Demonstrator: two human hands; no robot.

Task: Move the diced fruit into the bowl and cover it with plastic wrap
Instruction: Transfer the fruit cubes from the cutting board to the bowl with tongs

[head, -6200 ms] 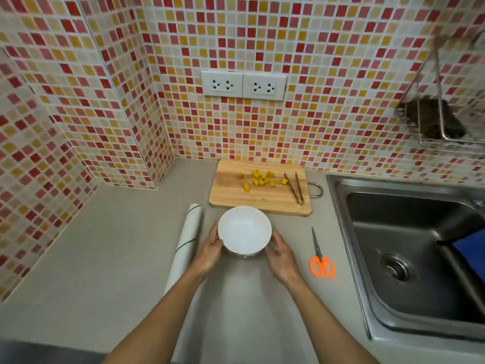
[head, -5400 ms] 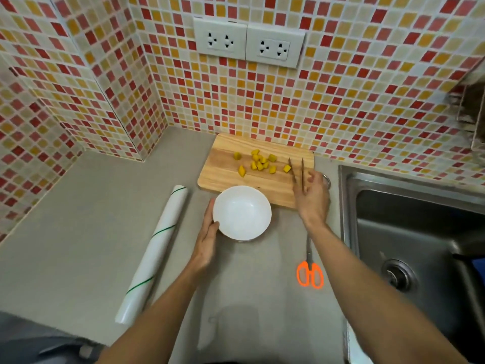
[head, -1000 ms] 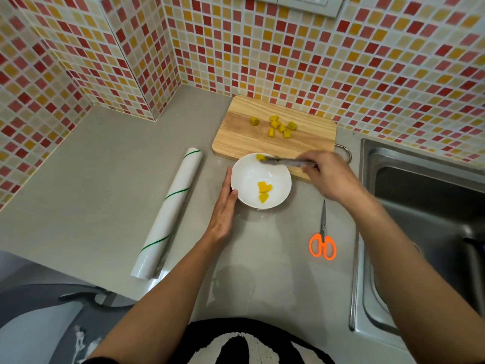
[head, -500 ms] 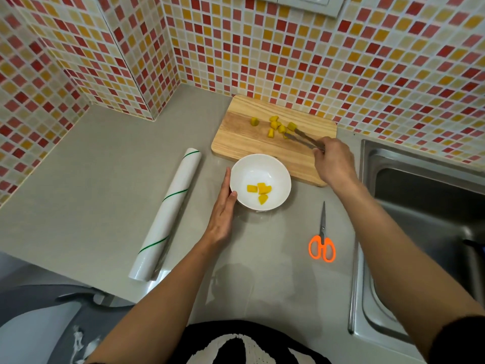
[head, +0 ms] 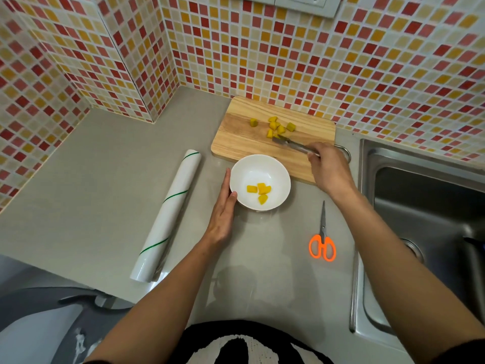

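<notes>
On the far left of the grey countertop (head: 91,179) the roll of plastic wrap (head: 168,215) is lying untouched, well apart from the board, waiting for the covering step. Next, the left hand (head: 223,208) is resting flat and open-fingered on the counter, its thumb side touching the white bowl (head: 280,177)'s wall, bracing it without gripping it. Four mango cubes (head: 259,191) are sitting in the bowl's bottom.

Beyond the bowl, the wooden cutting board (head: 236,143) is carrying about six more diced pieces (head: 275,126) near its far edge. The metal tongs (head: 294,145) are reaching across the board, tips just at the near piece of the cluster; whether they are already pinching a cube, I cannot tell, since the tips look nearly together and partly blurred. The right hand (head: 329,169) is wrapping its fingers closed around the tongs' handle end.

To do this step well, I judge the tongs should be closing gently on one cube at a time, squeezing its flat sides so soft fruit is not crushed or squirted away, then travelling low over the board to the bowl while the left hand is keeping the bowl from sliding.

To the right, orange-handled scissors (head: 322,245) are lying closed on the counter, with the steel sink (head: 420,206) beyond.
</notes>
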